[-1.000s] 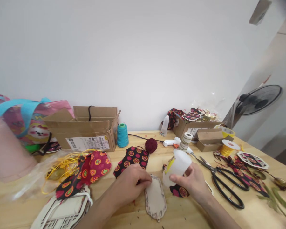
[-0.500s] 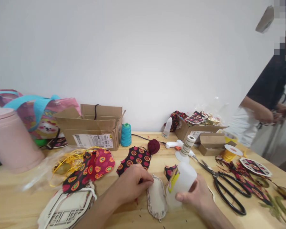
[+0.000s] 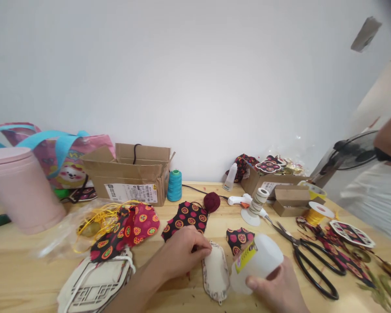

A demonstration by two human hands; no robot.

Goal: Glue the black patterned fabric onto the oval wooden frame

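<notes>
Wooden table [image 3: 26,278]: right hand [image 3: 280,289], partly cut off, grips glue bottle [image 3: 256,263]; left hand's [image 3: 182,254] grip hidden.

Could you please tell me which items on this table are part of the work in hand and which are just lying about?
In hand:
left hand pressing the wooden cutout
right hand holding the white glue bottle

Lying about:
scissors
teal thread spool
cardboard box
pink container

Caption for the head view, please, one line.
Left hand pins a wooden cutout to the table while the right hand tilts a white bottle beside it.
</notes>
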